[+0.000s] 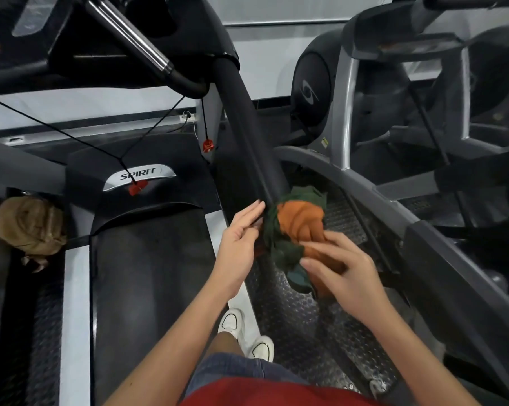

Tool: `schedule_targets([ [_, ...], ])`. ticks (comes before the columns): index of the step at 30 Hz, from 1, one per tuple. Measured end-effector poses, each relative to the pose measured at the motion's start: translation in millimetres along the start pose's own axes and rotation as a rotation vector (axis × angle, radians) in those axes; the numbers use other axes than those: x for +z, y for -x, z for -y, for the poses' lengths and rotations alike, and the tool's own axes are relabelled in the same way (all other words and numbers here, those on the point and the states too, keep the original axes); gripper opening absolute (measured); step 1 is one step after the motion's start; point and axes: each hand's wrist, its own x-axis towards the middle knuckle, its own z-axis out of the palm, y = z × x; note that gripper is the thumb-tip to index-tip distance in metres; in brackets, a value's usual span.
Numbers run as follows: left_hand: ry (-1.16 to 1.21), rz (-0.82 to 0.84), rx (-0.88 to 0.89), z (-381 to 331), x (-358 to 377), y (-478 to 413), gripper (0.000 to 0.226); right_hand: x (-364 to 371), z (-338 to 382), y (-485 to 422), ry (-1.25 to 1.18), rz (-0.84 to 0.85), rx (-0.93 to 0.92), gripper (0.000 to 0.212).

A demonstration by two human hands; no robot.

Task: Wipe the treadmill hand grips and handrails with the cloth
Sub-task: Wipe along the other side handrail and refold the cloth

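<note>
Your left hand [241, 232] lies open, its straight fingers touching the lower end of the black handrail [247, 136]. Just right of those fingertips, the orange-and-green cloth [297, 227] sits bunched against the rail's end. Your right hand [344, 271] grips the cloth's near part from the right, fingers curled over the folds.

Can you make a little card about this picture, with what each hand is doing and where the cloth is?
place: a treadmill
cloth: orange and green, bunched at the handrail's lower end
left hand: fingers straight, touching the cloth's edge
right hand: holds the cloth between thumb and fingers
also there: red clip, white shoes
</note>
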Motion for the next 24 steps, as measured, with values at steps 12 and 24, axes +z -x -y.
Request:
schedule_targets([
  [12, 0.089, -0.004, -0.027, 0, 2, 3, 0.042, 23, -17, -65, -0.669, -0.159, 0.617, 0.025],
  [24, 0.058, -0.014, -0.054, -2, 1, -1, 0.037, 16, 11, -25, -0.127, 0.008, 0.169, 0.047],
])
